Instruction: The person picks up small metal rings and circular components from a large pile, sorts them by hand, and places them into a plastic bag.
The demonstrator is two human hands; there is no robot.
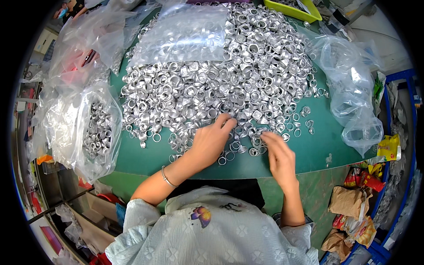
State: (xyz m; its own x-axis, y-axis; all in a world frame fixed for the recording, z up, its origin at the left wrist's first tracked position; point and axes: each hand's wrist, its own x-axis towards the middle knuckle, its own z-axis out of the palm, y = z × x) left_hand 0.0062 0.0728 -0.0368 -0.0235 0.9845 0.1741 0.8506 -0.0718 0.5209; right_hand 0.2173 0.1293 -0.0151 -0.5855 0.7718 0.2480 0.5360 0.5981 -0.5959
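A broad heap of silver-coloured metal rings (265, 84) covers much of the green table (318, 152). My left hand (213, 139), with a bangle on its wrist, reaches into the near edge of the heap. Its fingers are bent and closed among the rings, and what they hold is hidden. To its right, my right hand (280, 157) has its fingers curled together at a small cluster of rings (256, 143). I cannot make out what sits between those fingertips. Several loose rings lie between the two hands.
A clear plastic sheet (185, 33) covers the far left of the heap. At the left stands a clear bag of rings (98, 132); crumpled plastic (353, 92) lies at the right. A yellow-green tray (296, 9) is at the back. Blue shelving (408, 132) stands right.
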